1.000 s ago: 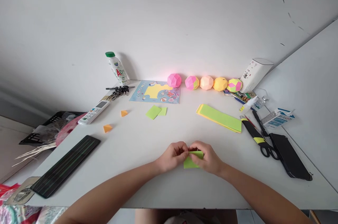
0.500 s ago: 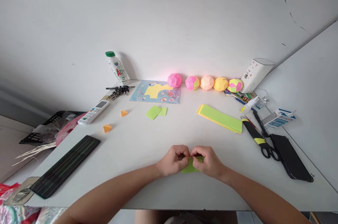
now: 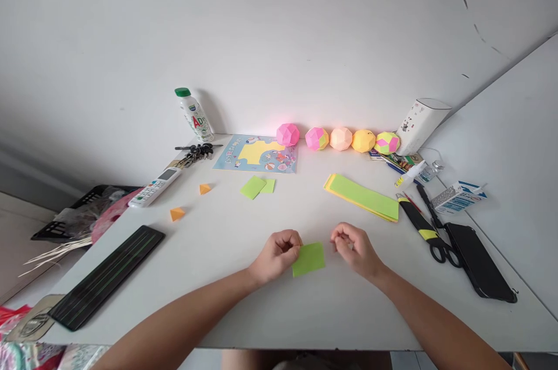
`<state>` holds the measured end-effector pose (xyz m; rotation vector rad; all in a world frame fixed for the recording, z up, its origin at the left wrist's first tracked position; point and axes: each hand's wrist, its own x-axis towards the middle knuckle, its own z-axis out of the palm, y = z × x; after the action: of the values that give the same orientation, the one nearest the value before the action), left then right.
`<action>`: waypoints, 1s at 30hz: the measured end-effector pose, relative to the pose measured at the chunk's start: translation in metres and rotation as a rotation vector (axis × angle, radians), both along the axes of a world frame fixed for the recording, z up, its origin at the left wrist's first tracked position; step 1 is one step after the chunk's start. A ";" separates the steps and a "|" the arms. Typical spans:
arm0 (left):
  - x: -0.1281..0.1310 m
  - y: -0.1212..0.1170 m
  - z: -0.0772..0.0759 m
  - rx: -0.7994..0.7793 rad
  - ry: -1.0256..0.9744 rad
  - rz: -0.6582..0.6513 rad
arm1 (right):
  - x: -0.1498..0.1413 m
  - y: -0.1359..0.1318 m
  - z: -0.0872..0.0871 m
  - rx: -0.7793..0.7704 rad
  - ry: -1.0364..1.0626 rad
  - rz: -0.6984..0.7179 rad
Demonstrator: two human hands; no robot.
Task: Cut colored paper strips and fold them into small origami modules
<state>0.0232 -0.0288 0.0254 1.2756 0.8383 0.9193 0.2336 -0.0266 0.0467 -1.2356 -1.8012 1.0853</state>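
Clock directions are taken from the held paper, with twelve toward the wall. The green paper piece [image 3: 311, 260] lies at the near middle of the bench [image 3: 244, 317]. It is a small, four-sided piece, caught at its left edge by the left hand [image 3: 274, 256], while its right edge is free. It looks mostly flat; whether it carries a crease is too small to tell.

Five faceted paper balls [image 3: 341, 138] stand fully formed along the wall, from twelve round to one o'clock. Two folded orange pieces [image 3: 176, 214] sit apart, toward nine and ten o'clock. Two small green sheets [image 3: 253, 187] overlap at eleven, and a stack of long green and yellow strips [image 3: 366, 198] lies between one and two, at full length. By the look of it, the held piece is at an early stage, with no formed shape to it.

The left forearm comes in from eight o'clock, its hand closed in a pinch on the paper, thumb on top. The right forearm comes from four. The right hand [image 3: 355, 251] hangs at three, apart from the paper, fingers curled inward; whether its grip is closed cannot be told. Farther out at three lie the scissors [image 3: 429, 234] and a black phone [image 3: 482, 263].
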 end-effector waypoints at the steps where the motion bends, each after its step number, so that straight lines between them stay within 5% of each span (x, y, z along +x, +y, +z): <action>1: 0.000 0.000 0.000 -0.010 0.004 -0.009 | -0.002 -0.002 -0.001 -0.001 0.008 0.051; 6: 0.005 -0.002 -0.003 -0.060 0.032 -0.150 | -0.016 -0.014 -0.015 -0.081 -0.027 0.262; 19: 0.007 -0.005 0.005 -0.065 0.045 -0.122 | -0.014 -0.016 -0.002 -0.011 -0.053 0.122; 26: -0.003 0.005 0.009 -0.105 -0.031 -0.006 | -0.004 -0.010 0.006 -0.112 0.064 -0.006; 30: 0.001 0.000 0.004 -0.193 -0.022 -0.214 | -0.007 -0.012 0.004 -0.129 0.069 0.041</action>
<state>0.0241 -0.0287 0.0297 1.1599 0.7380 0.6644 0.2267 -0.0389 0.0510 -1.2251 -1.7343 1.2696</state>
